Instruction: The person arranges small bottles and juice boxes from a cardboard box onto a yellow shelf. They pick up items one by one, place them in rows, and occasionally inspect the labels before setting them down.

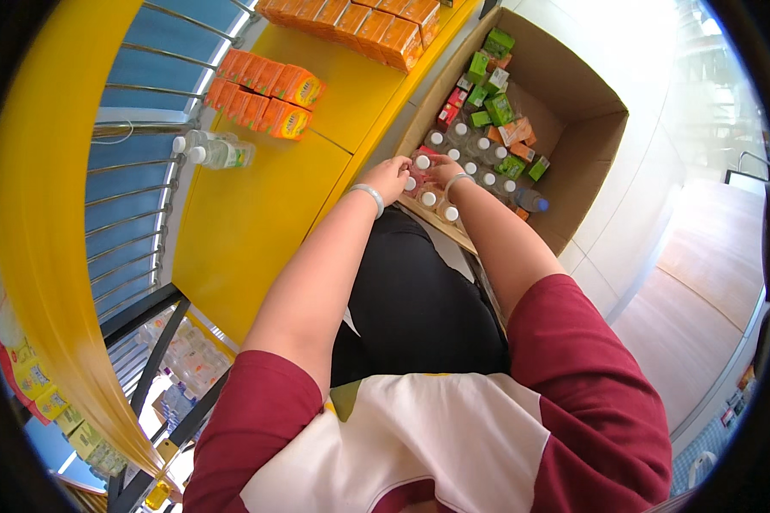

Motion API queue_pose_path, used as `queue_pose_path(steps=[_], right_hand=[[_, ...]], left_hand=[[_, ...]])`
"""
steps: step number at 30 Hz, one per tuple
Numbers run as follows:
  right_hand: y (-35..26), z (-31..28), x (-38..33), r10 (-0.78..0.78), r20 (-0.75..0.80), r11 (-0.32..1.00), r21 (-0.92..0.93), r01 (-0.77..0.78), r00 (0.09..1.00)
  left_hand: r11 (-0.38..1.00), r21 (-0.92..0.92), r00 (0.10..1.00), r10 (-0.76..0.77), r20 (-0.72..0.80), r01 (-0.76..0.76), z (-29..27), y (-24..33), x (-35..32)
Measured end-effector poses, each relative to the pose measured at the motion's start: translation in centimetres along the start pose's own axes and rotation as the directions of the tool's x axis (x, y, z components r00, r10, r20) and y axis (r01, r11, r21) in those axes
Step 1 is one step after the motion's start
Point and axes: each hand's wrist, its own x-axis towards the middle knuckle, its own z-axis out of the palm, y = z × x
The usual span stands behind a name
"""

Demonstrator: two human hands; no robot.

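A large open cardboard box [592,141] holds several clear bottles [483,144] with white caps, standing upright. Both my hands reach in at its near left corner. My left hand [390,178] is closed at the side of a white-capped bottle [411,184]; its fingertips are partly hidden. My right hand [444,173] has its fingers curled around another white-capped bottle [423,162] just beside it. Reddish packaging shows between the hands. Farther in the box lie green cartons [499,109], orange cartons [517,131] and a blue-capped bottle [532,200].
The yellow shelf [257,214] on the left carries rows of orange cartons [265,94] and two clear bottles [222,154] lying down by metal rails [137,184]. A wooden surface [684,299] lies to the right, past the pale tiled floor [646,184].
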Motion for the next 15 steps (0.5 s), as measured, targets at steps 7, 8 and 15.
queue_pose_path(steps=[7, 8, 15], right_hand=[[-0.8, 1.1, -0.8, 0.070, 0.057, 0.993, 0.094, -0.076, 0.996], [-0.9, 1.0, -0.6, 0.084, 0.056, 0.991, 0.099, -0.089, 0.995], [-1.5, 1.1, -0.2, 0.159, 0.070, 0.970, 0.173, -0.169, 0.985]], left_hand=[[0.998, -0.048, 0.994, -0.039, 0.106, 0.044, 1.3, -1.6, 1.6], [0.999, -0.035, 0.991, -0.032, 0.133, 0.037, 1.2, -1.1, 1.6], [0.996, -0.087, 0.984, -0.008, 0.175, 0.023, 1.6, -1.6, 2.3]])
